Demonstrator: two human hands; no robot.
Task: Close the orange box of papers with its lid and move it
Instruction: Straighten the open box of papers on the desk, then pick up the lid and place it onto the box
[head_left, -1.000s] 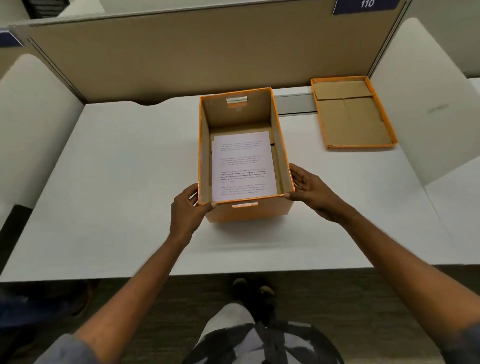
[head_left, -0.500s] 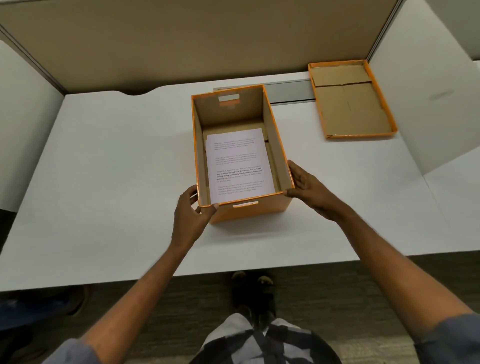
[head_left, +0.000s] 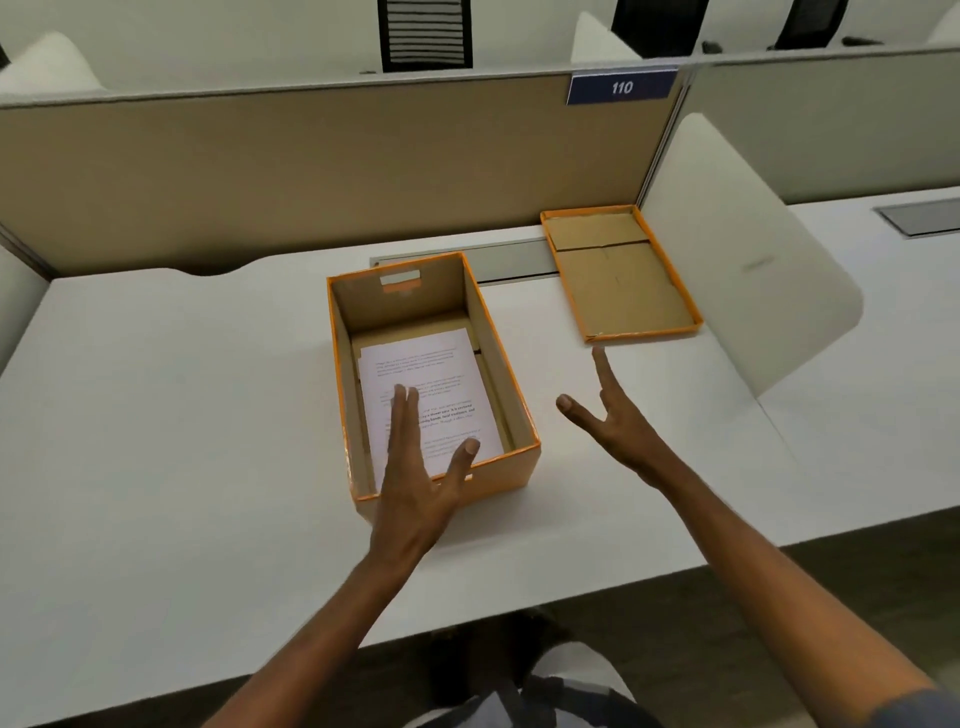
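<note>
Having let go of the open orange cardboard box of papers (head_left: 431, 379) on the white table (head_left: 156, 415), I hover my empty left hand (head_left: 415, 478) over it and reach my spread, empty right hand (head_left: 610, 415) toward the upturned orange lid (head_left: 618, 273) right of the box.

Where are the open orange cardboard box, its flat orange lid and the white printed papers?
Orange cardboard box (head_left: 511, 470): head view, near outer wall.
Flat orange lid (head_left: 621, 283): head view, brown inner face, upturned.
White printed papers (head_left: 441, 374): head view, top sheet inside the box.
</note>
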